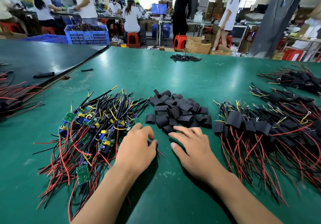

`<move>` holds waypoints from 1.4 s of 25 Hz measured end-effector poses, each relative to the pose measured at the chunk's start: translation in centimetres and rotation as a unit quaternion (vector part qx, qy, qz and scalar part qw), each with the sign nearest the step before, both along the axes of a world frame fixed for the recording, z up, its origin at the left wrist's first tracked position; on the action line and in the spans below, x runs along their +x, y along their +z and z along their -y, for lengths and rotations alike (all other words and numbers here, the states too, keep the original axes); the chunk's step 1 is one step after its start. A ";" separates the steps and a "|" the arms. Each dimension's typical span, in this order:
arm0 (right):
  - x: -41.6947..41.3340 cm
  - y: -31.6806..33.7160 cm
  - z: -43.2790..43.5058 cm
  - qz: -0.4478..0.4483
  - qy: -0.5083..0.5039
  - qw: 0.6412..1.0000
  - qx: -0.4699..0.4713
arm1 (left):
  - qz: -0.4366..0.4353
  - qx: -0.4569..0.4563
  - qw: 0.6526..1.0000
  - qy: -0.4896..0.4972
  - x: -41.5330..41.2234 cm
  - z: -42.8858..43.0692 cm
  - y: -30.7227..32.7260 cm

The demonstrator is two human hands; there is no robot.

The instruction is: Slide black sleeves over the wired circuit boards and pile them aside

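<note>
In the head view, a blue crate [86, 34] is seen beyond the far edge of the green table [173, 77], filled to its rim with dark wired parts too small to be told apart. Open cardboard boxes [198, 46] are seen on the floor further right; their contents cannot be made out.

On the table, a heap of bare wired circuit boards [93, 124] is laid at the left, a pile of black sleeves [178, 112] in the middle, and a heap of sleeved boards [260, 130] at the right.

The left hand [137, 147] is set at the near right edge of the bare boards, its fingers curled downward. A thin red and black wire end [160, 153] is seen just beside the thumb, but whether it is pinched cannot be told.

The right hand [191, 145] is held flat and relaxed, nothing grasped, with its fingertips [175, 128] at the near edge of the sleeve pile. The sleeved heap lies apart to its right.
</note>
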State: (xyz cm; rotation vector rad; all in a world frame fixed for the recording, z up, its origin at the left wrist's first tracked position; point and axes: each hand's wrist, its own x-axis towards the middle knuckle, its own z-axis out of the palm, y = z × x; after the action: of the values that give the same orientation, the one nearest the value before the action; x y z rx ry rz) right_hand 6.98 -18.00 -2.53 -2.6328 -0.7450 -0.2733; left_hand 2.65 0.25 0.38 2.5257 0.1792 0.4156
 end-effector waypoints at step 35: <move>-0.9 0.5 -0.1 0.010 0.063 0.998 -0.013 | -0.049 0.063 0.991 0.111 1.9 -0.4 -0.7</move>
State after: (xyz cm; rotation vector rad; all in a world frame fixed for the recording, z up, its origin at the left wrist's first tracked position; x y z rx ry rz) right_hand 6.08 -17.91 -2.00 -2.5976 -0.9226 -0.2561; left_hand 4.58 0.67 -0.31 2.6612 0.4905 0.4015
